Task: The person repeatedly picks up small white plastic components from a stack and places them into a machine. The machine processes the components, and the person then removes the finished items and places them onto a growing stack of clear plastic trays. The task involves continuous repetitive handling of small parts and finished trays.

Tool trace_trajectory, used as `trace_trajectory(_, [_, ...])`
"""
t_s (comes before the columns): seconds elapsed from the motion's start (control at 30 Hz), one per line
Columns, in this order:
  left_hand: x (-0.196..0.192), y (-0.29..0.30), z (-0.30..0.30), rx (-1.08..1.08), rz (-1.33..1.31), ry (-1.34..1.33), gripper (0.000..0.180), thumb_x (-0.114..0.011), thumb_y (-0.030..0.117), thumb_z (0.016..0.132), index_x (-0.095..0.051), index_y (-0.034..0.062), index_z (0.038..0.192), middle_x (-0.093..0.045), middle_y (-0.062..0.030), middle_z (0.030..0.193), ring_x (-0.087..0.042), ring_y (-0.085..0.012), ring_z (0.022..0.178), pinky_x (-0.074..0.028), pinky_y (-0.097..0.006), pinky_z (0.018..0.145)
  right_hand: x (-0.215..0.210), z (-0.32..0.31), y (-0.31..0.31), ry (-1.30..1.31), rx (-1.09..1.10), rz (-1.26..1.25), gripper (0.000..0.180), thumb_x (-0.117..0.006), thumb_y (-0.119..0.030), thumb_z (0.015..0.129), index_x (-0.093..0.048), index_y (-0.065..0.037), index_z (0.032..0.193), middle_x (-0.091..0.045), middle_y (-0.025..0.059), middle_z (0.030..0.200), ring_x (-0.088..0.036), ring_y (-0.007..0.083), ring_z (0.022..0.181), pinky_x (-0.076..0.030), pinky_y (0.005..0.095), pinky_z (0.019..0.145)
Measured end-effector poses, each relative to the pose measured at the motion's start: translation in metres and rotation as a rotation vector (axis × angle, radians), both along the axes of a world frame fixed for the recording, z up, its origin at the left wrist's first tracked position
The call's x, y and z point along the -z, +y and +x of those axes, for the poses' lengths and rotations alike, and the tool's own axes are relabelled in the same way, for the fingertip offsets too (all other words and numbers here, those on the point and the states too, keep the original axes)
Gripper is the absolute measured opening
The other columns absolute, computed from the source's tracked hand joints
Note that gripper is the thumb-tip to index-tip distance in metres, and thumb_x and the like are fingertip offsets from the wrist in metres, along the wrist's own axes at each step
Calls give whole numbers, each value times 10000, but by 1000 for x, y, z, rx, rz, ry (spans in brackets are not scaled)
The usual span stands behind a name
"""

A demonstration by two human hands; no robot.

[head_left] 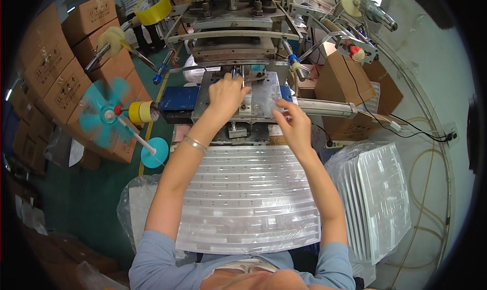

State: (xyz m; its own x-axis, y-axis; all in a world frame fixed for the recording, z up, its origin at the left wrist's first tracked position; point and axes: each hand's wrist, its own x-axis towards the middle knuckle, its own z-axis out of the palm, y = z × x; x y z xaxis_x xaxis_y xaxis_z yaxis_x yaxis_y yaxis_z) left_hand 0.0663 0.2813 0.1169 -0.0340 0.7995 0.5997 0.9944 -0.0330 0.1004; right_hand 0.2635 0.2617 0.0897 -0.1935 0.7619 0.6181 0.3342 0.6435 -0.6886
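My left hand (228,95) reaches over the metal fixture plate (261,95) of a press, its fingers bent down at the central slot. The fingertips are hidden, so whatever they hold cannot be made out. To the right of it, my right hand (295,122) hovers by the plate's right edge, thumb and forefinger apart with nothing seen between them. Above both hands hangs the press head (233,54). Between my forearms, a ribbed clear plastic tray (248,188) holding rows of small clear pieces lies in front of the press.
A stack of similar plastic trays (380,198) stands at the right, beside an open carton (350,82). On the left are a spinning turquoise fan (107,112), yellow tape rolls (142,112) and stacked cartons (61,82). Another person (134,11) stands at the back left.
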Motion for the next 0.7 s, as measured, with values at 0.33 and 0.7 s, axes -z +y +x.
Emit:
trace_trajectory(0.33, [46, -127, -8, 383, -44, -428, 304, -664, 185, 792, -617, 101, 1080, -612, -80, 856, -587, -233, 613, -472, -331, 583, -4, -72, 77, -426, 230, 407, 178, -645, -210, 772, -648, -128, 930, -656, 47, 843, -603, 268, 728, -417, 426, 699])
trace_trajectory(0.7, [109, -166, 82, 749, -315, -297, 212, -698, 148, 724, -573, 76, 878, -620, -63, 823, -615, -253, 711, -486, -329, 594, 13, 56, -29, -480, 50, 116, 301, -653, -244, 795, -618, -72, 1039, -643, 93, 897, -616, 262, 812, -483, 364, 707])
